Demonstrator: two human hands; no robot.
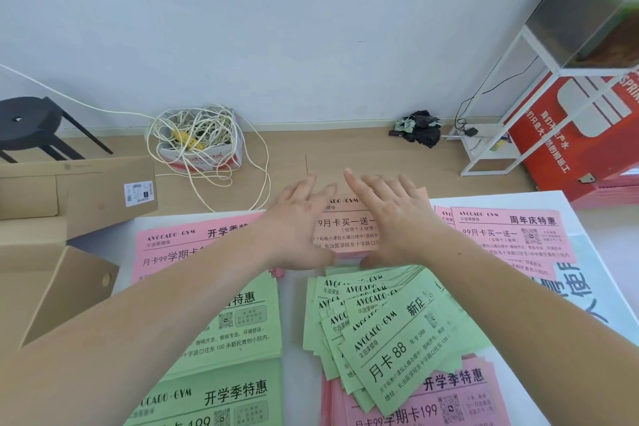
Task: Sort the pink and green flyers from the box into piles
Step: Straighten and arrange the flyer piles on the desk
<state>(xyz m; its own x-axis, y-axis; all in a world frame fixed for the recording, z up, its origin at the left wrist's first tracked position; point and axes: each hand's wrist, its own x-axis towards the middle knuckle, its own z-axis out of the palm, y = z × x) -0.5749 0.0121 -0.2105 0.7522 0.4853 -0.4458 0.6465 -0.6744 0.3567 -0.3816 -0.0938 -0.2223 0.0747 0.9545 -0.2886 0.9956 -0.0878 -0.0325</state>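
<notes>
Head view: my left hand (pixel 297 221) and right hand (pixel 397 218) flank the pink paper flyer stack (pixel 349 230), fingers straight
Handling: light, floppy, slippery, I judge; I'd squeeze its side edges

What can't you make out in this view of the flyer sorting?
Head view:
Middle pink pile: sides covered by the left hand and right hand.
Left pink pile: title partly hidden behind the left forearm.
Bottom green pile: cut off by the lower edge.

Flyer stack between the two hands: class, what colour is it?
The flyer stack is pink with black print; head view.
</notes>
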